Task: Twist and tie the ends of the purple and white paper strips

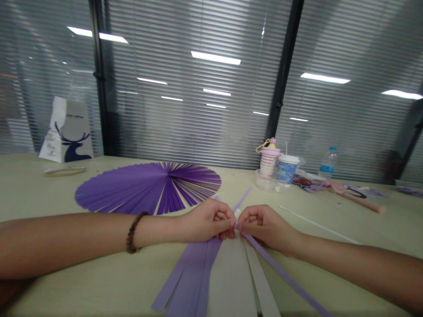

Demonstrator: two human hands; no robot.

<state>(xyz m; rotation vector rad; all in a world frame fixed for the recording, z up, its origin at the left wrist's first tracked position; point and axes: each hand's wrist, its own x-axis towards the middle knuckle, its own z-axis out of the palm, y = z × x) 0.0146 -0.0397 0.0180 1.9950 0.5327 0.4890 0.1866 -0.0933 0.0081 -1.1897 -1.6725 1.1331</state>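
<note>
My left hand (pixel 213 220), with a beaded bracelet (pixel 132 232) on its wrist, pinches a narrow light purple strip (pixel 280 269) where strips gather to a narrow top. Close beside it, my right hand (pixel 264 224) pinches the same strip, the fingertips of both hands almost meeting. Below the hands, light purple strips (pixel 191 279) spread to the left and whitish strips (pixel 231 277) spread toward me. One end of the narrow strip runs down to the right; a short piece shows behind the hands. The exact join is hidden by my fingers.
A large purple pleated paper disc (pixel 132 187) lies behind my left arm. Farther left are a roll of tape (pixel 64 171) and a deer-print paper bag (pixel 71 132). Cups (pixel 287 169), a water bottle (pixel 328 163), a thin white stick (pixel 317 224) and a pinkish stick-like tool (pixel 360 199) lie right.
</note>
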